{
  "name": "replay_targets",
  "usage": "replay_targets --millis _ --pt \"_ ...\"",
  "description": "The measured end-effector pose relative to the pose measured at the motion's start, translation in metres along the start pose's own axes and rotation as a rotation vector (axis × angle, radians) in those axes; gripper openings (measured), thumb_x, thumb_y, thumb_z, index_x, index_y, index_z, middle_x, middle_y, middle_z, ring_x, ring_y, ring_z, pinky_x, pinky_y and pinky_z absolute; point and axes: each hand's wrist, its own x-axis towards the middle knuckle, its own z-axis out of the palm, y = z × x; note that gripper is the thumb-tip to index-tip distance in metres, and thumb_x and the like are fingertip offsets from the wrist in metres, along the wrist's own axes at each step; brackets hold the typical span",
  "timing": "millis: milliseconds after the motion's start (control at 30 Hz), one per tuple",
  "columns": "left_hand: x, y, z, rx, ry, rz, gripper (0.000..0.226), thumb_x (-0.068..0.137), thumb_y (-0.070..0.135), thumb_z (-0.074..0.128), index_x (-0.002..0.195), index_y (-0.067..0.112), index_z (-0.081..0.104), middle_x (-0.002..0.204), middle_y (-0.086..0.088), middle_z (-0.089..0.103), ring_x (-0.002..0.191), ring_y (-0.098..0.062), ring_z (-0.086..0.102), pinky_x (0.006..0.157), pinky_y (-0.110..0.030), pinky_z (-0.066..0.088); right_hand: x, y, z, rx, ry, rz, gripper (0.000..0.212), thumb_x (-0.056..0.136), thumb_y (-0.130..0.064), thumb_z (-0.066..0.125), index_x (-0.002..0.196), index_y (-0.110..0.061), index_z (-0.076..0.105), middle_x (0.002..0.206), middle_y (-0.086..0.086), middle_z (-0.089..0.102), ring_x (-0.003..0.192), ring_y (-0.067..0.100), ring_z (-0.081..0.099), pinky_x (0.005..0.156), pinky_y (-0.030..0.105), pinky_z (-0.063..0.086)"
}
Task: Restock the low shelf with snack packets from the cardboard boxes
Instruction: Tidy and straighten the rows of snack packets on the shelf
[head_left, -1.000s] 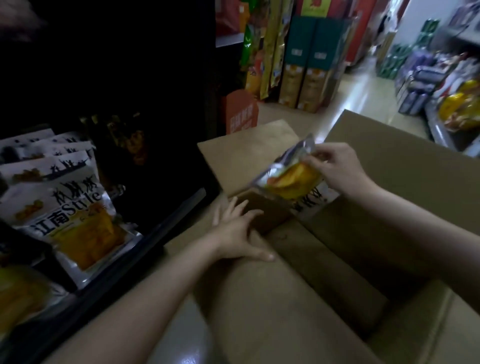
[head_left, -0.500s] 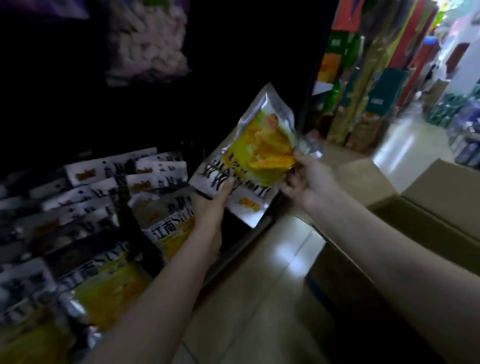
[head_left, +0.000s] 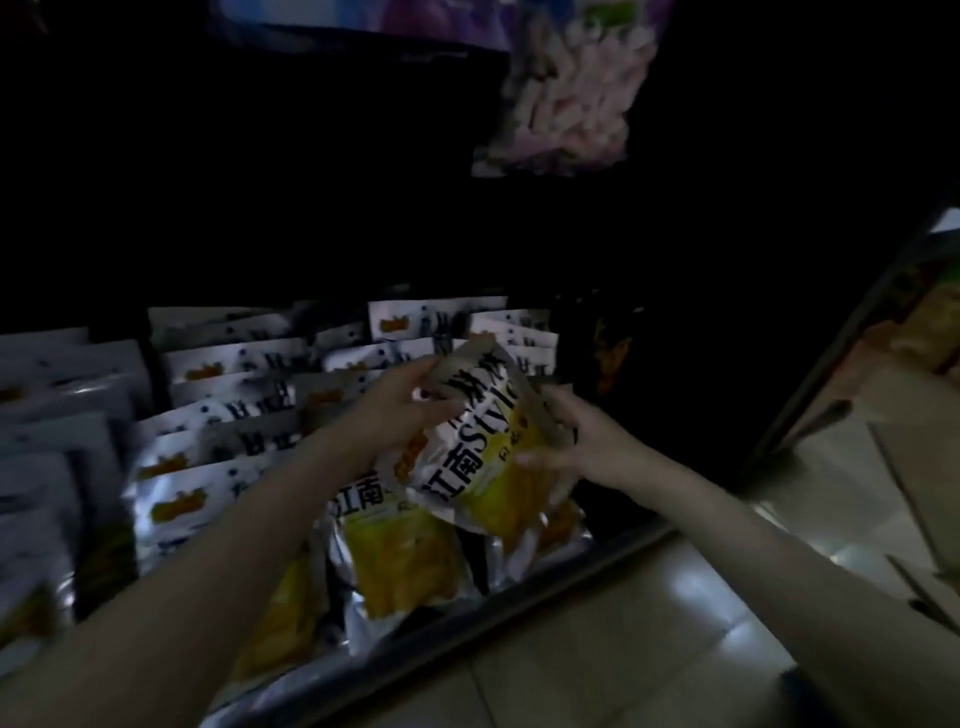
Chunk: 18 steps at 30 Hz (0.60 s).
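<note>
From the head camera, we now have the snack packet (head_left: 485, 452) over the low shelf (head_left: 467, 618), where half a second ago we were only swinging it in from the aisle and, a second ago, lifting it out of the cardboard box (head_left: 919, 467), which now shows only at the right edge. Our left hand (head_left: 402, 400) has come off the box and now curls round the packet's upper left corner, while our right hand (head_left: 576, 441) grips its right edge, thumb across the front. The packet is tilted, above the front packets of the right-hand row of shelved packets (head_left: 400, 551), not yet resting among them as far as we can tell. We judge the carry finished and the placing begun: what remains is to seat it in the row and let go.
</note>
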Motion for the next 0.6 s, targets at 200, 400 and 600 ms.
replay_targets --millis 200,400,600 --pt "0.006 0.003 -0.004 -0.154 0.204 -0.079 0.030 0.093 0.016 0.054 0.123 0.018 0.051 0.100 0.013 0.055 0.090 -0.001 0.054 0.073 -0.011 0.045 0.023 0.021 0.009 0.125 0.073 -0.062 0.029 0.082 -0.028 0.070 0.107 -0.029 0.055 0.110 -0.009 0.056 0.104 0.011 0.052 0.084 0.027 0.048" --pt "0.005 -0.023 0.045 -0.114 0.228 -0.236 0.036 0.089 0.020 0.062 0.120 0.014 0.044 0.094 0.002 0.058 0.084 -0.018 0.059 0.060 -0.012 0.047 0.020 0.066 -0.037 0.341 0.618 0.238 0.051 0.092 -0.018 0.059 0.137 -0.007 0.038 0.138 0.013 0.045 0.124 0.033 0.045 0.095 0.041 0.042" --pt "-0.009 -0.044 0.107 0.047 -0.019 -0.318 0.088 0.089 0.009 0.061 0.148 0.022 -0.003 0.084 0.006 0.053 0.073 -0.012 0.056 0.059 -0.022 0.046 0.007 0.094 -0.011 0.331 0.477 0.395 0.058 0.090 -0.013 0.061 0.141 -0.009 0.031 0.134 0.013 0.046 0.121 0.033 0.046 0.093 0.040 0.041"
